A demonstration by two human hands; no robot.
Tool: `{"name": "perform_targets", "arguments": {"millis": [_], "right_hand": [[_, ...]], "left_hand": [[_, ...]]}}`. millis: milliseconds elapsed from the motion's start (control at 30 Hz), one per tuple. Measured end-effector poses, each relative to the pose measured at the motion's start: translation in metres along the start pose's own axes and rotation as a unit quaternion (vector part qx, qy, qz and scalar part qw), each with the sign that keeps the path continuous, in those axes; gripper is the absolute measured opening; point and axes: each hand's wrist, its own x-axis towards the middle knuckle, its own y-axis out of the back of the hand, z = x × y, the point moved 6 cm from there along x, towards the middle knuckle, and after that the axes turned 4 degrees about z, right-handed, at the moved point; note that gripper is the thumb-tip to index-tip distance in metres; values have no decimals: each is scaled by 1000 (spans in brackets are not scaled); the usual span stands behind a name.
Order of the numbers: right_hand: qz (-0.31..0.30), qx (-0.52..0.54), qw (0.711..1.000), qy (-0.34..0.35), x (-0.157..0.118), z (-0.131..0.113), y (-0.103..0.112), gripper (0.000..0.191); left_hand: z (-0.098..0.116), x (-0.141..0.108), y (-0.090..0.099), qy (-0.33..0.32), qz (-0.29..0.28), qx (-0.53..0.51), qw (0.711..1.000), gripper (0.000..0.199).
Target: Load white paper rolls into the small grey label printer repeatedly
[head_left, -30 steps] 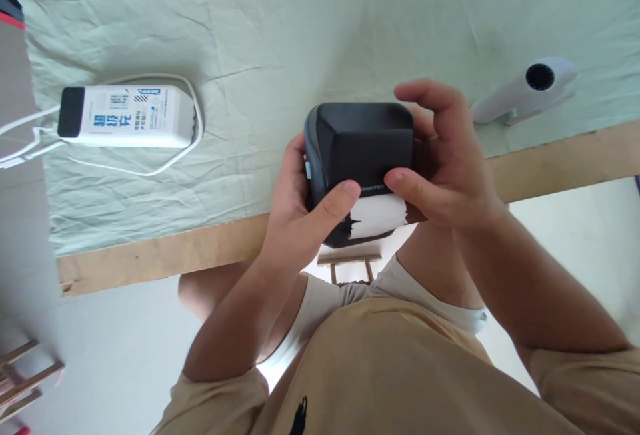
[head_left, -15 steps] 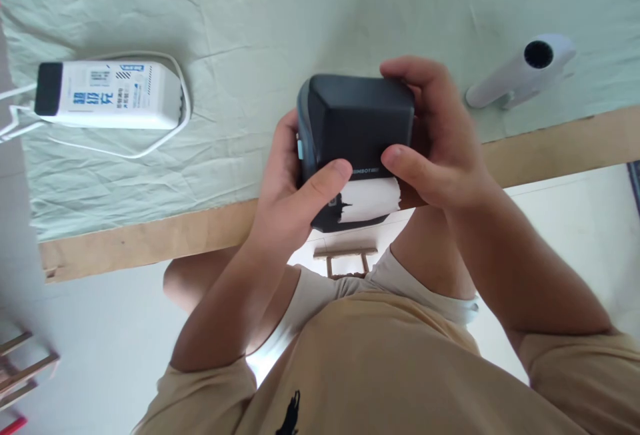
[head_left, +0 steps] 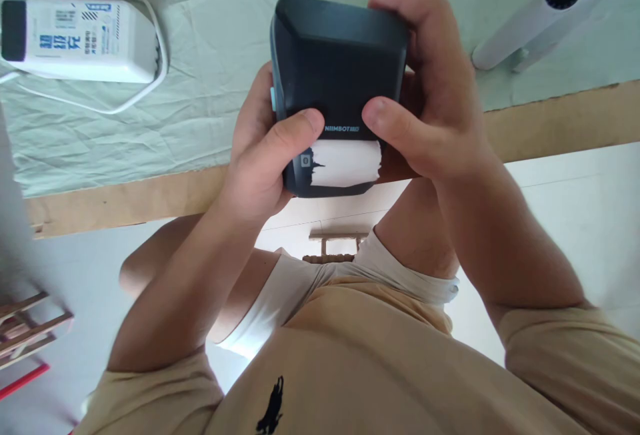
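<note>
A dark label printer (head_left: 340, 65) marked NIIMBOT is held up between both hands over the table's near edge. A torn-edged strip of white paper (head_left: 347, 163) sticks out of its near end. My left hand (head_left: 267, 145) grips the left side, thumb lying on top beside the lettering. My right hand (head_left: 427, 88) clasps the right side, with its thumb on the top face and its fingers bent round the far right corner. Most of the left fingers are hidden beneath the printer. A light blue tab (head_left: 273, 98) shows on the printer's left side.
A white power bank-like box (head_left: 95, 42) with blue print and a white cable (head_left: 163, 55) lies on the left of the green cloth (head_left: 210, 75). At the right is a white tube-shaped device (head_left: 525, 28) with a dark round end. A wooden table edge (head_left: 130, 198) runs in front.
The printer, in both hands, appears higher, further left and larger in view. Its lettering shows more clearly. The camera view has shifted too, and the grip looks the same.
</note>
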Motion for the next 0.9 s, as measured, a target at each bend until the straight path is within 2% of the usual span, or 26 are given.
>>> {"name": "perform_targets", "arguments": {"millis": [100,233,333,433,500,600,767,900], "right_hand": [[7,62,998,29,2,2,-1,77],[30,70,994,73,4,4,-1,74],[35,72,994,76,4,1,-2,70],[40,65,995,67,4,-4,-1,68],[42,44,996,59,4,-7,0,70],[43,8,999,33,4,-7,1,68],[44,4,999,25,3,-8,3,68],[27,-10,1000,13,3,-7,0,64]], "left_hand": [[0,-1,5,-3,-11,8,1000,63],[7,-6,13,-68,-21,46,996,31],[8,-8,13,-61,-26,56,996,16],[10,-9,9,-44,-33,48,997,21],[13,-8,11,-45,-10,48,998,22],[11,-6,6,-16,-31,65,997,25],[10,-6,9,-42,0,78,996,23],[4,-5,11,-35,-17,69,997,30]]}}
